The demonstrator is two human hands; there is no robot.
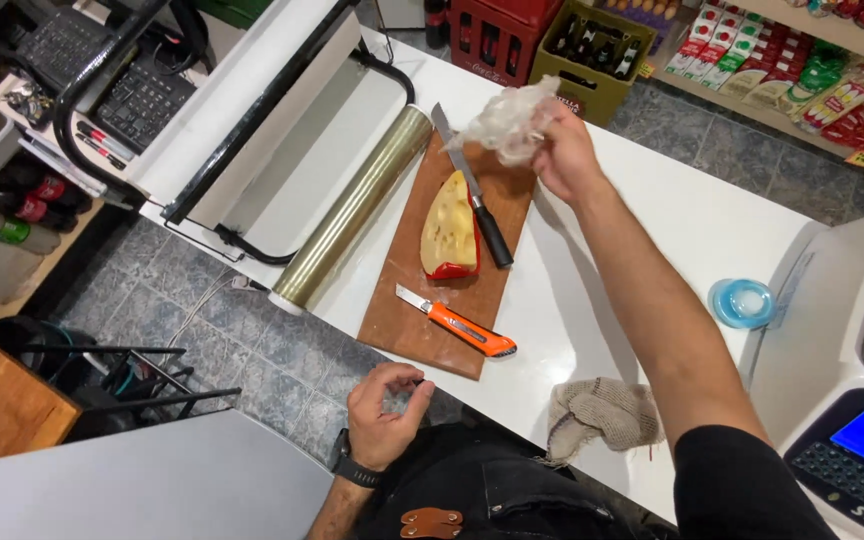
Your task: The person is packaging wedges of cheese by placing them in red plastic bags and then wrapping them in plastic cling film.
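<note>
My right hand (pixel 564 150) is stretched out over the far end of a brown cutting board (pixel 407 320) and grips a crumpled wad of clear plastic wrap (pixel 512 120). On the board lies a wedge of yellow cheese with a red rind (pixel 449 228). A long knife with a black handle (pixel 472 190) rests beside it, its blade toward the far edge. An orange utility knife (pixel 462 325) lies at the near end of the board. My left hand (pixel 384 415) hangs below the counter edge near my waist, fingers curled, holding nothing visible.
A roll of cling film (pixel 352 210) sits on a white wrapping machine (pixel 252 120) left of the board. A beige cloth (pixel 602 412) lies on the white counter (pixel 692 220). A blue tape roll (pixel 742 302) and a scale with keypad (pixel 852 400) stand right. Crates and shelves are beyond.
</note>
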